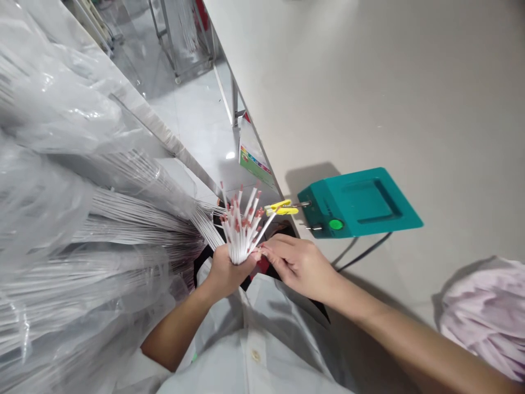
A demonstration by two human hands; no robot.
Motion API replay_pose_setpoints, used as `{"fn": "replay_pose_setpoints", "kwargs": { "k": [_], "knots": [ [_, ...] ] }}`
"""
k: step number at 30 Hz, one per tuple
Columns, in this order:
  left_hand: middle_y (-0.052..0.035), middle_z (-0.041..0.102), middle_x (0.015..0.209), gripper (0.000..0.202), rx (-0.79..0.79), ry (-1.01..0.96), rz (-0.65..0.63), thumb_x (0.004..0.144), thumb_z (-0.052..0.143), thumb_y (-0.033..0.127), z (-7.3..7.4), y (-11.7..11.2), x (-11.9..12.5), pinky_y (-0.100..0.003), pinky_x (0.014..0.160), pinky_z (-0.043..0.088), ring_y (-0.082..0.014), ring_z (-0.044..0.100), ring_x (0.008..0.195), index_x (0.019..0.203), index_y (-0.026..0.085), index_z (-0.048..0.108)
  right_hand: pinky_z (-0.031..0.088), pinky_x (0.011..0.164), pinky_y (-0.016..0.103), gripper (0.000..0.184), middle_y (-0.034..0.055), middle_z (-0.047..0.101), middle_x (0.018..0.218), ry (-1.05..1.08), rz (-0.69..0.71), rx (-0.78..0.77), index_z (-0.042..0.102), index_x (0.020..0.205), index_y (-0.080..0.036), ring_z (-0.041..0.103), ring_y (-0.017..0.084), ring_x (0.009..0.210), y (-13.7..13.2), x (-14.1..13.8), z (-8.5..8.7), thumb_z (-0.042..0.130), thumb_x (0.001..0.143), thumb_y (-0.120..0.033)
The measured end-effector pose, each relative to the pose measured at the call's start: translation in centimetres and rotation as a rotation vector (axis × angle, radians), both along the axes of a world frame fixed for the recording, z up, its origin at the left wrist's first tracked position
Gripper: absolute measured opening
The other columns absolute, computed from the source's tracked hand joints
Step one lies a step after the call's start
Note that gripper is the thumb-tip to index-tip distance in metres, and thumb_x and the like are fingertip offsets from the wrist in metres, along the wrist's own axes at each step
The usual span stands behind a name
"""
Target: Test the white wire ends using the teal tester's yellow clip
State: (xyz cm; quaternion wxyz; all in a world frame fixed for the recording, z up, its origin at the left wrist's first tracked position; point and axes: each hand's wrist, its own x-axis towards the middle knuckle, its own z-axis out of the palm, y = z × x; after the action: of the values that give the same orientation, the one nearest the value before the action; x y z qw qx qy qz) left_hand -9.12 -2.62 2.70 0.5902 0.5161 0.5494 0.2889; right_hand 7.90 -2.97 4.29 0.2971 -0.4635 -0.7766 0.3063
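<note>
One bundle of thin white strands with red tips (241,230), clenched low in the left hand (223,271), just off the bench's (369,82) left edge and above the person's white shirt (262,328). The fist closes round the lower ends, so the tips splay upward in a fan, probably to keep each one separate and reachable. Right hand (301,265): thumb and forefinger pinched on a single strand at the fan's right side, fingertips (264,253) touching the left fist; the other fingers are loosely curled. One teal box (361,202) on the bench at that same edge, with a green button (336,224) on its face and a yellow clip (281,208) jutting past the edge, just beside the fanned tips, seemingly set within easy reach. One black cable (365,251) trails from the box across the bench. Several clear plastic bags (61,180) left of the hands, holding many more white strands in long sheaves. One pale pink heap (488,317) at the bench's near right; its make-up cannot be told. One coloured label (254,164) hangs below the left edge.
</note>
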Motion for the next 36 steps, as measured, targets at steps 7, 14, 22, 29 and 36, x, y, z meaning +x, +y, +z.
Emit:
{"fn": "replay_pose_setpoints", "kwargs": {
  "k": [7, 14, 22, 29, 36],
  "knots": [
    [0.002, 0.053, 0.055, 0.015, -0.091, -0.038, 0.067, 0.07, 0.063, 0.027, -0.2, 0.7, 0.4, -0.02, 0.045, 0.037, -0.008, 0.046, 0.047, 0.072, 0.012, 0.062, 0.041, 0.06, 0.028, 0.017, 0.0069, 0.068, 0.076, -0.492, -0.018, 0.553, 0.065, 0.085, -0.012, 0.06, 0.016, 0.067, 1.2, 1.9, 1.6, 0.048, 0.086, -0.015],
    [0.0012, 0.061, 0.059, 0.047, -0.082, -0.174, 0.102, 0.07, 0.061, 0.023, 0.3, 2.6, 1.8, -0.021, 0.045, 0.04, -0.0065, 0.047, 0.041, 0.116, 0.01, 0.059, 0.034, 0.072, 0.035, 0.024, 0.0113, 0.068, 0.093, -0.923, -0.027, 0.442, 0.063, 0.105, -0.012, 0.058, 0.026, 0.089, 4.8, 4.3, 4.0, 0.051, 0.085, -0.015],
    [-0.0019, 0.064, 0.059, 0.046, -0.113, -0.247, 0.147, 0.067, 0.067, 0.026, -0.3, 4.0, 2.9, -0.021, 0.043, 0.039, -0.0062, 0.047, 0.04, 0.109, 0.007, 0.064, 0.026, 0.068, 0.034, 0.013, 0.0073, 0.069, 0.084, -0.961, 0.083, 0.261, 0.065, 0.086, -0.018, 0.056, 0.022, 0.084, 7.1, 4.5, 4.4, 0.053, 0.084, -0.019],
    [-0.0015, 0.064, 0.058, 0.052, -0.166, -0.292, 0.243, 0.062, 0.071, 0.021, -0.1, 4.8, 4.1, -0.02, 0.042, 0.037, -0.0059, 0.046, 0.042, 0.111, 0.008, 0.064, 0.026, 0.073, 0.037, 0.022, 0.0068, 0.068, 0.07, -0.975, 0.106, 0.296, 0.061, 0.065, -0.016, 0.058, 0.021, 0.08, 7.6, 4.6, 4.0, 0.048, 0.083, -0.011],
    [-0.0014, 0.064, 0.061, 0.042, -0.113, -0.21, 0.298, 0.064, 0.069, 0.019, -0.1, 4.8, 4.8, -0.019, 0.043, 0.04, -0.008, 0.051, 0.048, 0.105, 0.011, 0.068, 0.028, 0.076, 0.037, 0.023, 0.0068, 0.069, 0.072, -0.941, 0.104, 0.361, 0.061, 0.066, -0.017, 0.058, 0.021, 0.079, 7.4, 5.1, 3.6, 0.046, 0.083, -0.012]
  ]
}}
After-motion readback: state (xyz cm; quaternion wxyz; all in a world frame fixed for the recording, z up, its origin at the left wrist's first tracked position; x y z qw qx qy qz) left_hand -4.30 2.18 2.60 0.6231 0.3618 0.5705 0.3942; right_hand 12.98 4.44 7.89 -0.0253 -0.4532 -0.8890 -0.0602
